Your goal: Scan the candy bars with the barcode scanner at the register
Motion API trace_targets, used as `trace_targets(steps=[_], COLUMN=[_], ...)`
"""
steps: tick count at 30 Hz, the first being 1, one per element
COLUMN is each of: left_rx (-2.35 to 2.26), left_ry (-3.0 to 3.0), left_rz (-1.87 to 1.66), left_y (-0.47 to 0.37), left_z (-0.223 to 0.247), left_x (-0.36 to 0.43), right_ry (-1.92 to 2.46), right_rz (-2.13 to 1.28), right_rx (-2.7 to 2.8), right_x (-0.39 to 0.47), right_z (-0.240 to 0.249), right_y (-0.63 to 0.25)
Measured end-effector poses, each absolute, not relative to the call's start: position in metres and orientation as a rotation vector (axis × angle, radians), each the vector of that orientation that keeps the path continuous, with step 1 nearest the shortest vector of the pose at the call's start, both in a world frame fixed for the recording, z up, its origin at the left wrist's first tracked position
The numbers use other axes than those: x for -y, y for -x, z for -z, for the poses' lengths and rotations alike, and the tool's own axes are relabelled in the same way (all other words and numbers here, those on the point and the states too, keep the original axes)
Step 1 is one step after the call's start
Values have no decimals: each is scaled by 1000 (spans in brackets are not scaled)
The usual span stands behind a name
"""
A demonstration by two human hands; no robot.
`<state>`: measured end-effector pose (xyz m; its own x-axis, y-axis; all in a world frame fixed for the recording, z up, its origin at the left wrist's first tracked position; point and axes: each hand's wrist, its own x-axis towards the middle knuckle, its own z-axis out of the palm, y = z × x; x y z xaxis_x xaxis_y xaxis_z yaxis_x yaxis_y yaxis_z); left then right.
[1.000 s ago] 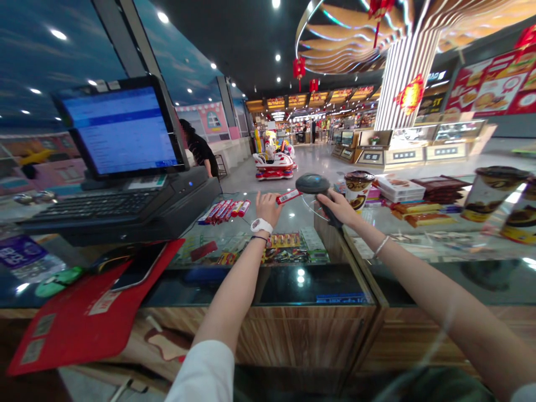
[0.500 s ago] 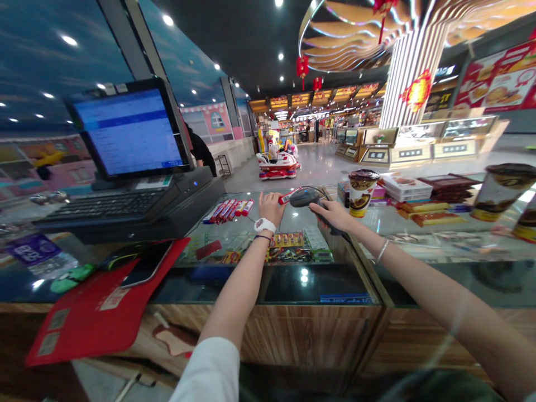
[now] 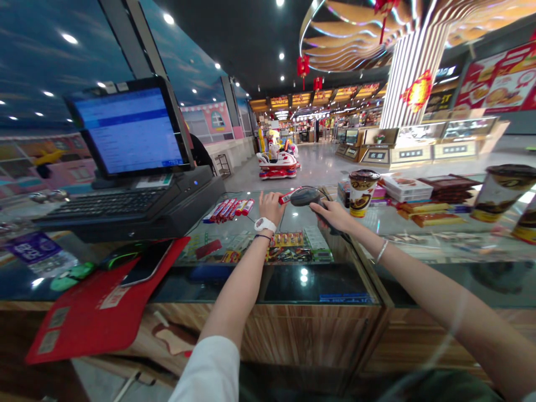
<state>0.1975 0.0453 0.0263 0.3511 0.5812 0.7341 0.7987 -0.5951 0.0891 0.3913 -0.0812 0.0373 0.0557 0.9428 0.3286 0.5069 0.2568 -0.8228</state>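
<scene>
Over the glass counter, my left hand (image 3: 271,207) grips one end of a small red-and-white candy pack (image 3: 288,196); the fingers partly cover it. My right hand (image 3: 334,215) is wrapped round the handle of a dark grey barcode scanner (image 3: 305,196). The scanner's head points left, close beside the pack. Left of my left hand, a row of similar red, blue and yellow candy packs (image 3: 229,209) lies on the glass. My left wrist wears a white watch, my right a thin bracelet.
A monitor (image 3: 132,131) and keyboard (image 3: 104,206) stand at left. A phone (image 3: 147,262) lies on a red mat (image 3: 96,312), near a mouse (image 3: 123,254). At right are a Dove cup (image 3: 362,192), boxes (image 3: 405,187) and snack bars (image 3: 433,214). Behind the monitor is a person's dark sleeve (image 3: 200,151).
My hands, the pack and the scanner hold almost the same place. The person behind the monitor has shifted left and is more hidden.
</scene>
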Motion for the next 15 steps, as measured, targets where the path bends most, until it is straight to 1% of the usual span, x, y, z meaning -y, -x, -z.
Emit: trace_targets(steps=[9,11,15], left_rx=[1212,1217,1238], left_ry=[2340,2344,2349], left_rz=[1107,1107,1092], left_y=[-197,-197,-198], left_z=[-25,-25,-29], left_x=[-47,-46,-42], right_ry=[1360,1345,1207], right_rz=[-528,-457,-183], right_rx=[1646,1695,1849], right_x=[85,84,76], right_z=[-40,-40,-36], right_y=[-391,-393,-398])
